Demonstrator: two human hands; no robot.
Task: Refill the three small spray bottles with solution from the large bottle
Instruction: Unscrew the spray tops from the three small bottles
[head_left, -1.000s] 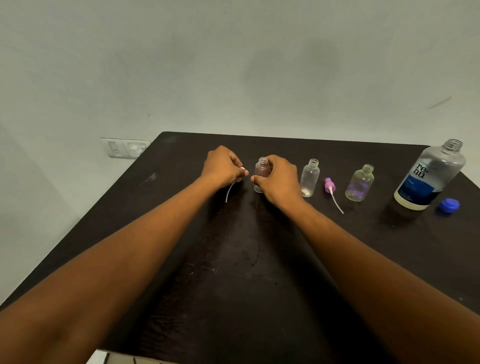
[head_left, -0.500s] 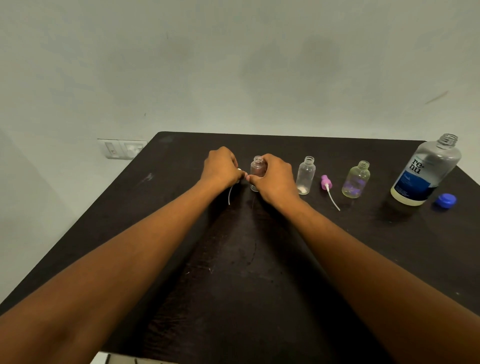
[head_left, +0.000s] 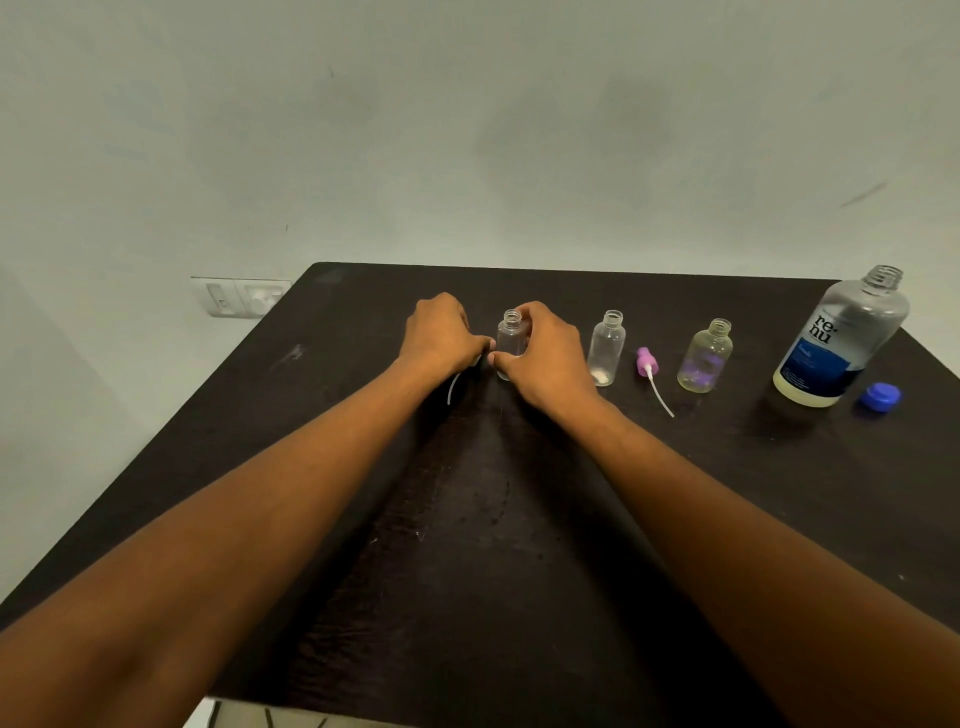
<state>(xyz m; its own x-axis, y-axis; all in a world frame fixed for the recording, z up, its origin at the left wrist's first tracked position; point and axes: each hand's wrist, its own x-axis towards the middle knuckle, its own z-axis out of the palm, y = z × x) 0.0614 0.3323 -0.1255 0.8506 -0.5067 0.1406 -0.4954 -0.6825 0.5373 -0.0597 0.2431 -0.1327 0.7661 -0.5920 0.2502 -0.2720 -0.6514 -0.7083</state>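
My right hand (head_left: 545, 358) grips an uncapped small bottle (head_left: 510, 340) upright at frame centre on the counter (head_left: 311, 415). My left hand (head_left: 441, 338) is curled around a sprayer; only its white tube (head_left: 453, 387) shows. Rightward stand two open bottles, a pink sprayer (head_left: 647, 361), the large bottle (head_left: 841, 338), and its blue cap (head_left: 880, 397).

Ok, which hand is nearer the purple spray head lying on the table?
Right. The right hand grips the leftmost small bottle, two bottles left of the purple spray head; the left hand sits farther left.

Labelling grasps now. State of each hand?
Left hand: curled round a spray head, its white tube showing below.
Right hand: grips the leftmost small bottle.
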